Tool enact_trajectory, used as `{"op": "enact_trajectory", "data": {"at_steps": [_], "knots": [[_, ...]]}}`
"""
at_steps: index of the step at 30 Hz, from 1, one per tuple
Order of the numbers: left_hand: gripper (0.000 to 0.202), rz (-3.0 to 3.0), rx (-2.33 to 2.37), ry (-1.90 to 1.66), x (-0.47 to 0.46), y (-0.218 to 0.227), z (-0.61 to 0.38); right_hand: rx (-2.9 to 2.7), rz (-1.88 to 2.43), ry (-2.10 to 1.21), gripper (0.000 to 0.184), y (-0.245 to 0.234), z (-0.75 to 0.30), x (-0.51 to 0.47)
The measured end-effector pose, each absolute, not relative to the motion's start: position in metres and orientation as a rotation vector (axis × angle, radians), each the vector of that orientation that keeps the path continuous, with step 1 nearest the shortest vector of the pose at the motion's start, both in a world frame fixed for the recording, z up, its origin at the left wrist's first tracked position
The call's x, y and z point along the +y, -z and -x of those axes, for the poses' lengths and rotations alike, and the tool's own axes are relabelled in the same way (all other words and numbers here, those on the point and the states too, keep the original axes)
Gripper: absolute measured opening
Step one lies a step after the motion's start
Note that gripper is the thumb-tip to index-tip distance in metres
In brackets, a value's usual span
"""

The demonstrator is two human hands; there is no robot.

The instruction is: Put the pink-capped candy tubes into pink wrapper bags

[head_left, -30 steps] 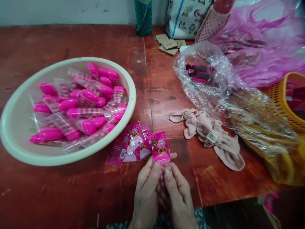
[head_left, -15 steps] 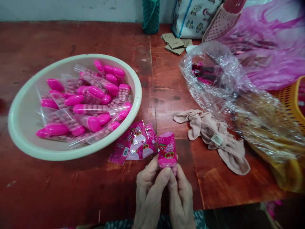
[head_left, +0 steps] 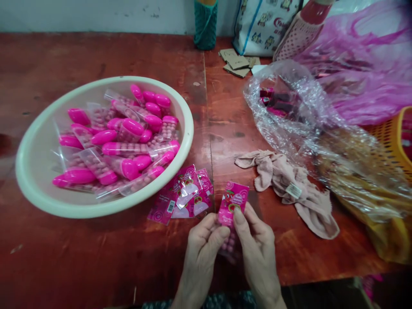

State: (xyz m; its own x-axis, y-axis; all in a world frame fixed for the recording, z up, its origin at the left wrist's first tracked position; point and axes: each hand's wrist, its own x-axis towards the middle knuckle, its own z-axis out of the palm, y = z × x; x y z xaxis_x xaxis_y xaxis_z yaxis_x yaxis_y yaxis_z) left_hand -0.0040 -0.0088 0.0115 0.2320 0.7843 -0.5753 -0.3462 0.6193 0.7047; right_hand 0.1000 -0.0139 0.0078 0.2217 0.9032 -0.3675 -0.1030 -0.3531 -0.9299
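Note:
My left hand [head_left: 204, 242] pinches the side of a clear candy tube [head_left: 228, 245] filled with pink balls, near the middle of its length. My right hand [head_left: 257, 240] has its thumb pressed on a pink printed label sleeve [head_left: 236, 197] at the tube's far end, fingers behind it. Part of the tube is hidden by the fingers, and its near end is blurred. Just left of the hands lies a loose pile of similar pink label sleeves [head_left: 183, 195]. Beyond them stands a cream plastic basin [head_left: 27, 184] holding many pink-capped candy tubes [head_left: 125, 148].
A crumpled beige cloth [head_left: 289, 182] lies right of the hands. Further right are a clear plastic bag [head_left: 302, 107], a pink bag [head_left: 363, 73] and a yellow basket [head_left: 386, 133]. Cardboard pieces [head_left: 236, 60], a green-covered bottle [head_left: 206, 25] and a printed bag [head_left: 257, 30] stand or lie at the back.
The hands have spread slightly apart, and the right thumb now lies over the label sleeve. The sleeve tilts to the right, and more of the ball-filled tube shows below it.

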Motion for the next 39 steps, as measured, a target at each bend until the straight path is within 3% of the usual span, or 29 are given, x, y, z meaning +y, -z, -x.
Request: {"op": "enact_trajectory", "data": {"at_steps": [4, 10, 21, 28, 39], "knots": [[0.018, -0.520, 1.081, -0.845, -0.013, -0.016, -0.002, -0.418, 1.393, -1.459, 0.018, 0.000, -0.092, -0.013], [0.027, -0.673, 1.358, -0.950, -0.013, -0.020, -0.005, -0.439, 1.483, -1.402, 0.020, 0.003, -0.078, -0.022], [0.011, -0.972, 1.353, -0.783, -0.008, -0.019, 0.001, -0.099, 1.186, -1.598, 0.021, -0.003, -0.091, -0.001], [0.010, -0.861, 1.400, -0.905, -0.014, -0.014, -0.002, -0.268, 1.539, -1.435, 0.020, 0.009, -0.075, -0.018], [0.038, -0.713, 1.192, -0.824, 0.002, -0.018, 0.006, -0.395, 1.281, -1.489, 0.030, 0.003, -0.091, -0.011]]}}
